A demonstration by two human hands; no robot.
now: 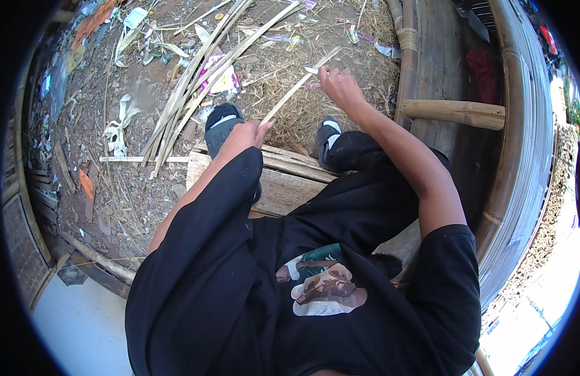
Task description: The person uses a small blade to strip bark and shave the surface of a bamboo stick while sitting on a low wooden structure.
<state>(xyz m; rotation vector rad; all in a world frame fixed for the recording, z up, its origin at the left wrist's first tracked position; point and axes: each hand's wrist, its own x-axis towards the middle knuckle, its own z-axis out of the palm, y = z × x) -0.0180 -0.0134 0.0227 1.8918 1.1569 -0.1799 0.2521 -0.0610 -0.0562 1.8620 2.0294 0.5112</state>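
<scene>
My left hand (pixel 245 135) is closed around the near end of a pale bamboo strip (pixel 291 94), low between my two feet. From there the strip slants up and away to the right over the straw-littered ground. My right hand (pixel 340 86) grips a small knife (pixel 311 70), its handle hidden in my fingers. The short, light blade points left and lies across the strip, near its far end; whether it cuts in cannot be made out.
Several long bamboo strips (pixel 199 75) lie in a bundle on the ground to the left. Under my legs is a wooden board (pixel 290 188). Bamboo poles (pixel 453 114) frame the right side. Straw, plastic scraps and wrappers litter the soil, with an orange scrap (pixel 86 183) at left.
</scene>
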